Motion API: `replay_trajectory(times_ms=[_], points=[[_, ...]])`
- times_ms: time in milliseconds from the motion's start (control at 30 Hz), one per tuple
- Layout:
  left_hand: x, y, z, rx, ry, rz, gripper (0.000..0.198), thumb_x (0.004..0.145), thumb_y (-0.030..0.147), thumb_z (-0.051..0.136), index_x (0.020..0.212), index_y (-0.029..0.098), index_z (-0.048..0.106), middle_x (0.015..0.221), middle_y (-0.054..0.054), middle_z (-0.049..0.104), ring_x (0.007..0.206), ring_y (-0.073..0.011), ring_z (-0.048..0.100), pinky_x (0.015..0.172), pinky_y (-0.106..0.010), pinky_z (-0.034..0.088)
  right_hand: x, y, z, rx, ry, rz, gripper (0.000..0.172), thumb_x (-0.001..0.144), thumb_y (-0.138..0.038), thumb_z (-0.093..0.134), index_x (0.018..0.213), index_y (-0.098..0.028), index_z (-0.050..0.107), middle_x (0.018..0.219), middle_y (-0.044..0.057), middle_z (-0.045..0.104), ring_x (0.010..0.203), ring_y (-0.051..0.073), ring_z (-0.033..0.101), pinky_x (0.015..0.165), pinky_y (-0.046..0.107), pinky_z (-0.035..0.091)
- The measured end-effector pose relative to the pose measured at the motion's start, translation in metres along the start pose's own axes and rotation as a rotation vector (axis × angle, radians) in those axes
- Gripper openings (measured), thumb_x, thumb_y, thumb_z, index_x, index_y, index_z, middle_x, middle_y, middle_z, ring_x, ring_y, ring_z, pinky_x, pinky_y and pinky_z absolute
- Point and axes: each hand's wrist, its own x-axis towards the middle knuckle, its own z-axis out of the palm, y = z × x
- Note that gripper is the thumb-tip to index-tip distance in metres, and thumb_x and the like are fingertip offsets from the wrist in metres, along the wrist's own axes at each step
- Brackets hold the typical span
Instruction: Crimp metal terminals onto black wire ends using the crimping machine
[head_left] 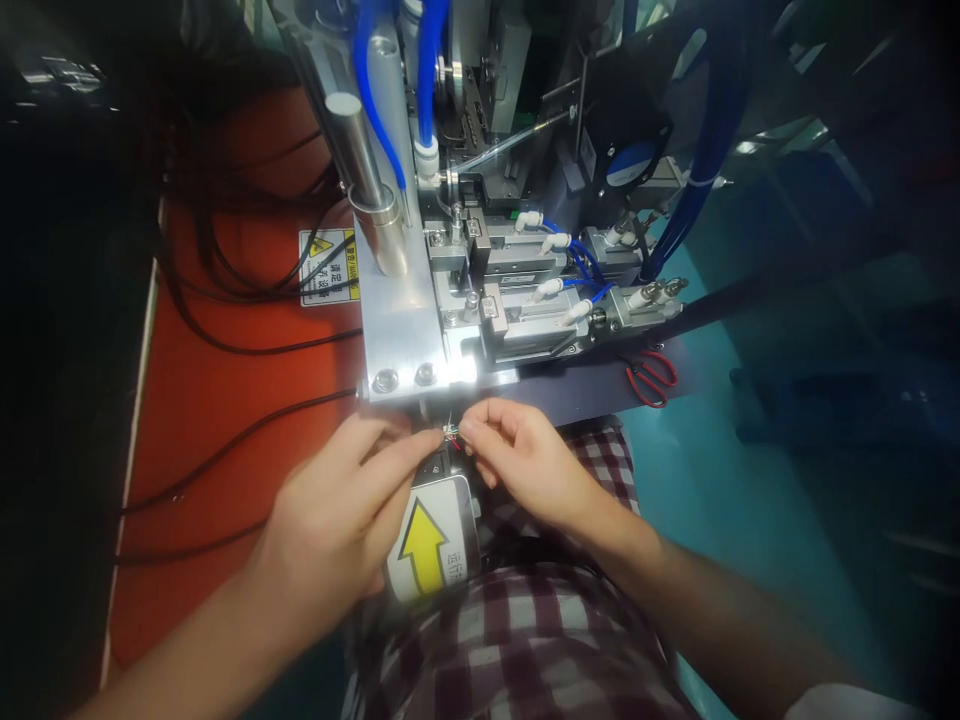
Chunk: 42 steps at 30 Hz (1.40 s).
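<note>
Small coloured wires (451,433), with white, green and red strands showing, lie between my fingertips just in front of a metal machine plate (397,340). My left hand (345,490) pinches them from the left, thumb and index finger pressed together. From the right, my right hand (521,455) closes its thumb and index finger on the strand ends. Where the wires lead beyond my left fingers is hidden. Below the fingertips sits a motor-like housing with a yellow arrow label (426,545).
Pneumatic cylinders (525,320) with blue tubes stand behind my hands. Red-handled scissors or snips (652,378) lie on the dark surface at right. Black cables (247,350) cross the orange-red surface (225,420) at left, near a warning label (328,266).
</note>
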Motion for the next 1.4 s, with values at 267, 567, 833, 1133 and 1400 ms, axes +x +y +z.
replay_trajectory(times_ms=[267,567,833,1133,1400], points=[[-0.006,-0.005,0.001,0.011,-0.043,0.01,0.032,0.094,0.012,0.05,0.118,0.022,0.069,0.091,-0.003,0.06,0.069,-0.0113,0.063,0.058,-0.018,0.05,0.0,0.002,0.001,-0.023,0.019,-0.023,0.02,0.091,-0.03,0.057,0.076,-0.019,0.054,0.05,-0.009,0.046,0.046,0.009,0.045,0.047,0.022,0.037],[-0.018,-0.011,0.01,0.006,-0.017,-0.036,0.037,0.095,0.019,0.048,0.125,0.029,0.066,0.099,-0.005,0.063,0.081,-0.0158,0.067,0.069,-0.023,0.055,0.0,0.006,0.002,0.024,0.024,-0.016,0.02,0.089,-0.033,0.059,0.076,-0.019,0.053,0.051,-0.009,0.045,0.046,0.008,0.043,0.046,0.022,0.038],[-0.019,-0.013,0.011,0.058,-0.016,-0.022,0.036,0.096,0.025,0.044,0.122,0.031,0.068,0.098,-0.007,0.063,0.079,-0.0181,0.066,0.065,-0.025,0.054,0.001,0.009,0.002,0.032,0.019,-0.033,0.023,0.089,-0.038,0.061,0.077,-0.019,0.054,0.051,-0.009,0.045,0.046,0.009,0.045,0.048,0.022,0.039],[-0.018,-0.011,0.011,0.035,-0.038,-0.009,0.039,0.096,0.021,0.044,0.129,0.031,0.062,0.099,-0.006,0.059,0.08,-0.0165,0.063,0.067,-0.024,0.054,0.0,0.011,-0.002,0.065,-0.035,-0.048,0.022,0.09,-0.039,0.061,0.085,-0.019,0.055,0.052,-0.008,0.053,0.049,0.01,0.051,0.055,0.024,0.044],[-0.016,-0.009,0.012,-0.004,-0.006,-0.009,0.039,0.096,0.017,0.046,0.128,0.031,0.063,0.1,-0.005,0.06,0.081,-0.0148,0.064,0.07,-0.022,0.054,-0.001,0.006,-0.002,0.012,-0.039,-0.063,0.013,0.092,-0.029,0.058,0.085,-0.019,0.054,0.054,-0.008,0.052,0.05,0.01,0.052,0.053,0.023,0.045]])
